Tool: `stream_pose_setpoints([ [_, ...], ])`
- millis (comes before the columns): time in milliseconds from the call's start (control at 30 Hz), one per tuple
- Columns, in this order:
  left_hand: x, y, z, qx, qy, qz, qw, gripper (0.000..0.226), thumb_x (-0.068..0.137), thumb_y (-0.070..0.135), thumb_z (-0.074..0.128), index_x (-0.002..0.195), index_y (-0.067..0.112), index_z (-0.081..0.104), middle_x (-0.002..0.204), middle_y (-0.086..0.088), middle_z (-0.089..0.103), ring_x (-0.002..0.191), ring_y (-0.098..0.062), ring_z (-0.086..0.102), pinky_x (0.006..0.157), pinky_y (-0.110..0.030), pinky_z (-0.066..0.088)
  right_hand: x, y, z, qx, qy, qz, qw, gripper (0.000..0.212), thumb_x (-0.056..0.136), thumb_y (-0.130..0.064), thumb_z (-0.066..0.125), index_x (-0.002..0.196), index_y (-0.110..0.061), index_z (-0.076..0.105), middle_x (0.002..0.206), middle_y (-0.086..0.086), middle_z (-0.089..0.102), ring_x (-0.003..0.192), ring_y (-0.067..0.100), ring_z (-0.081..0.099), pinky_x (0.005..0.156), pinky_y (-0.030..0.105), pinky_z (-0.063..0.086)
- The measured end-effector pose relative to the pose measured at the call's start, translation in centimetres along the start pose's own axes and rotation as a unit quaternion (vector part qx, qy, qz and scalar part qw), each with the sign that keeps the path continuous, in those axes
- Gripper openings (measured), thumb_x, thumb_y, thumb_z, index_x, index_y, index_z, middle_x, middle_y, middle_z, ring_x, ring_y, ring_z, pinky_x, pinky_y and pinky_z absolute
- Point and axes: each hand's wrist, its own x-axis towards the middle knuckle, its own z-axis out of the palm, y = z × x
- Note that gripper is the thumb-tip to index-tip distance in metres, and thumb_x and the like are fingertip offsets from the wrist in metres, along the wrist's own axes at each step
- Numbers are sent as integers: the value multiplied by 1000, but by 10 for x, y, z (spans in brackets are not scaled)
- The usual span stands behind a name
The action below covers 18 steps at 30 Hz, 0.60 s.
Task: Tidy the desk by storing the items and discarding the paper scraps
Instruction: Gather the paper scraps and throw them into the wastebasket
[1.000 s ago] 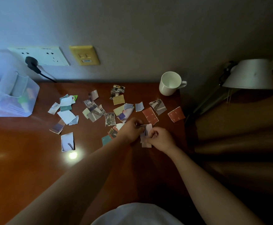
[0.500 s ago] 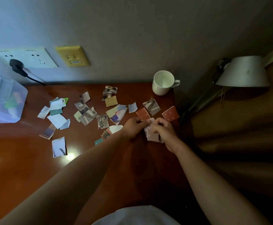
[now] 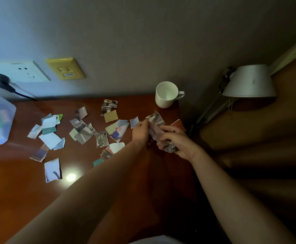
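Both hands are over the desk's [image 3: 29,199] right edge: right hand [image 3: 176,140] grips a stack [image 3: 161,136] of scraps, left hand [image 3: 141,131] pinches one scrap [image 3: 155,118] near the mug [image 3: 166,95].

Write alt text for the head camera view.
A person's left hand and right hand gather a small stack of paper scraps over a dim wooden desk. More torn scraps lie scattered to the left, and a white mug stands by the wall.
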Motion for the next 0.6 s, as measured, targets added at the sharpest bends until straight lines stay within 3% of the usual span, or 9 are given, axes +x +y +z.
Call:
stream_pose_setpoints([
  [133,4,2,-8,-72,19,-57,996,25,101,30,40,92,14,56,94,-11,66,79,-21,62,70,-35,52,5,-3,-2,-19,46,22,999,36,89,7,51,115,-15,62,102,17,66,77,23,69,61,32,59],
  [200,7,4,-11,-123,34,-84,988,21,97,33,45,92,16,57,85,-7,65,72,-21,63,65,-38,54,10,-7,-2,-45,108,31,993,28,91,5,44,98,-16,61,93,12,62,76,21,63,66,33,56],
  [267,14,5,-14,-110,25,-87,990,24,97,27,46,108,8,55,83,-7,62,70,-20,63,63,-36,54,15,-11,-4,-45,162,42,985,20,93,-3,40,88,-13,57,74,6,55,59,16,52,54,28,46],
  [367,18,3,-18,53,19,-45,997,36,100,19,44,132,5,36,93,-7,58,76,-16,61,60,-27,50,25,-11,-7,-31,197,16,980,9,92,-19,49,90,-13,56,69,0,49,49,9,38,40,20,28],
  [433,15,0,-19,191,21,18,981,35,101,22,45,132,11,34,101,-5,57,79,-14,60,62,-27,50,30,-9,-8,-110,227,-31,967,13,88,-23,62,97,-15,58,80,-1,56,58,8,47,46,20,35],
  [500,11,-2,-18,324,29,89,941,36,99,25,50,130,16,36,108,-2,56,85,-15,61,71,-33,56,34,-5,-9,-264,258,-68,927,37,84,-23,70,117,-17,54,103,2,62,83,15,60,65,27,49],
  [600,12,-10,-21,448,22,142,883,50,91,28,63,133,21,37,124,-4,58,104,-19,62,80,-36,57,39,0,-13,-427,295,-52,853,75,83,-32,74,144,-20,33,137,9,49,119,30,55,82,37,49],
])
